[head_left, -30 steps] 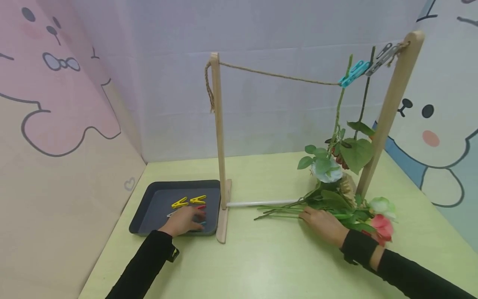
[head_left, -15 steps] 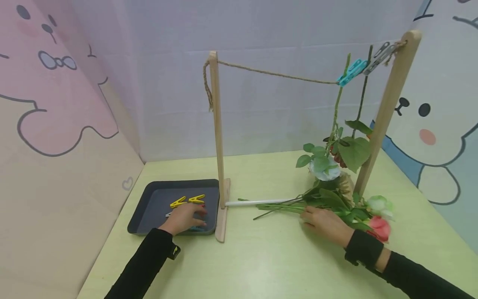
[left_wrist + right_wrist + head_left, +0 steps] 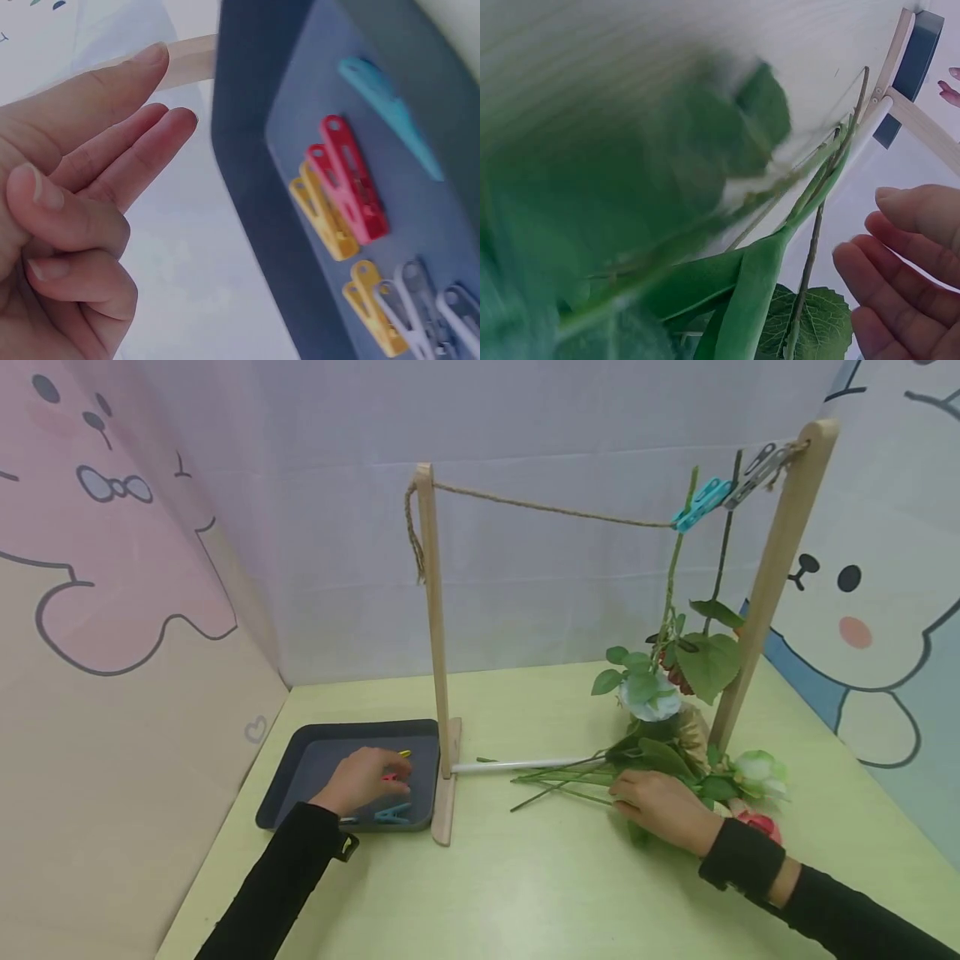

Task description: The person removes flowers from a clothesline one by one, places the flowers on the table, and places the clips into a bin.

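My left hand (image 3: 365,777) hovers over the dark grey tray (image 3: 300,760), with nothing between its fingers; two of them bend inward in the left wrist view. Inside the tray lie a blue clothespin (image 3: 390,109), a red clothespin (image 3: 349,180), yellow clothespins (image 3: 322,214) and grey clothespins (image 3: 412,307). My right hand (image 3: 663,806) is at the artificial flowers lying on the table, beside their green stems (image 3: 562,777). In the right wrist view its fingers (image 3: 907,255) are loosely bent and apart from the stems. A red flower (image 3: 757,822) is partly hidden behind the right wrist.
A wooden frame (image 3: 435,635) carries a twine line (image 3: 555,510). From it hang two flowers, clipped by a turquoise clothespin (image 3: 701,503) and a grey clothespin (image 3: 753,477). A white rod (image 3: 517,766) joins the posts low down. A white-green flower (image 3: 760,774) lies at right.
My left hand has lifted slightly away from the tray floor, uncovering the blue clothespin. My right hand has shifted a little right, and the stems and red flower have moved slightly.
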A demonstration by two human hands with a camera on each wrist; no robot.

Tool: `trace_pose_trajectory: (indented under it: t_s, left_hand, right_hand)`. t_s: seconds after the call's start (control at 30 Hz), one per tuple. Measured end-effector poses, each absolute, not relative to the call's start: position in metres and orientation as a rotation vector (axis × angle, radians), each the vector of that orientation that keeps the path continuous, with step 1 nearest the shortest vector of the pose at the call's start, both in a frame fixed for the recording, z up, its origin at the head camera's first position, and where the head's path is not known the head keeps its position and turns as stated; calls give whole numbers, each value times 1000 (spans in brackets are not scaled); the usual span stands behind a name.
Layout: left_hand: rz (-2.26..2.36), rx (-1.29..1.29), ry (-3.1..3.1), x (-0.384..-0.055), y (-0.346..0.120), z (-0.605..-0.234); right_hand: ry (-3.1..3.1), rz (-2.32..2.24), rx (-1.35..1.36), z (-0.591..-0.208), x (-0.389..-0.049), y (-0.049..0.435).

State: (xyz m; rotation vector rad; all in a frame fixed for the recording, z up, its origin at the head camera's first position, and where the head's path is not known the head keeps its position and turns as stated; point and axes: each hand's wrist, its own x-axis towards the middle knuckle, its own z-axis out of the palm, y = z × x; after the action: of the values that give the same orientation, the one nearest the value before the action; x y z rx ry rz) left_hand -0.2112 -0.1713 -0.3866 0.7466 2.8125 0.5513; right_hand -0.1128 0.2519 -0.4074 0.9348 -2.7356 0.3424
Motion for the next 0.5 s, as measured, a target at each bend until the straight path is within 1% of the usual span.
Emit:
trace_pose_trajectory:
  t_s: [0.27,0.37,0.5]
  left_hand:
    - [534,780,2808,-211,-159,-376]
    - [532,795,2804,-211,-154,-370]
    - [485,885,2815,-213,-140,-354]
  right_hand:
    - [-2689,343,943,-407,-111,259]
    - [-2665,312,905,-406,-111,264]
    - [-2628,279,841,-396,-112,271]
